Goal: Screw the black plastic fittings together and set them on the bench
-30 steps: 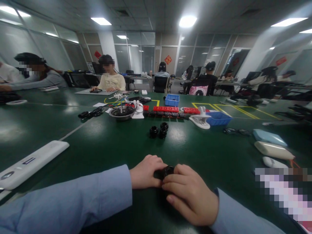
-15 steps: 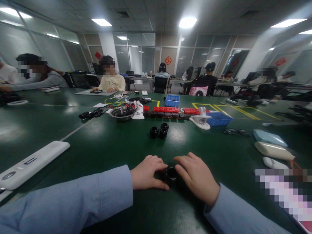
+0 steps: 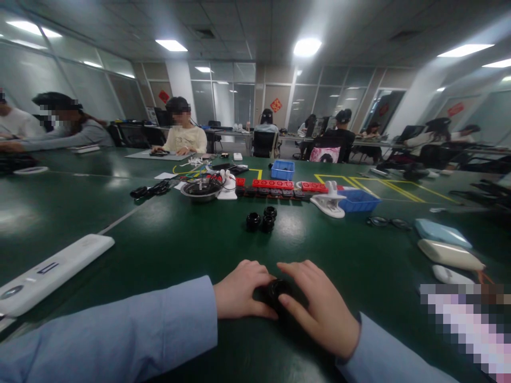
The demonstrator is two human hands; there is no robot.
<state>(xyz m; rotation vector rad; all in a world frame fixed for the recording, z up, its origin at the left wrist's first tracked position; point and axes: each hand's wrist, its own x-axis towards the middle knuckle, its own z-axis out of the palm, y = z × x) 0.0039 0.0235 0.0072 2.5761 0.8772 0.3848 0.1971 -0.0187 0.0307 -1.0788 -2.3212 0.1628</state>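
A small black cylindrical part (image 3: 276, 288) with a round rim stands on the green table between my two hands. My left hand (image 3: 243, 291) holds it from the left, thumb on the near side and fingers curled round the far side. My right hand (image 3: 319, 306) closes over it from the right, its thumb against the near rim and its index fingertip at the far edge. The hands cover much of the part. Farther ahead, several similar black parts (image 3: 253, 221) stand in a close group.
Red and black strips (image 3: 273, 184) lie across the table, between a white clip stand (image 3: 329, 202) and a metal bowl (image 3: 199, 190). Blue bins (image 3: 282, 169) stand behind and right. A white power strip (image 3: 59, 271) is at left; eyeglasses (image 3: 387, 221) and cases (image 3: 451, 254) at right. People sit beyond.
My right thumb has come over the black part's rim, and its opening no longer shows. My left hand keeps its hold. The view has tilted up slightly.
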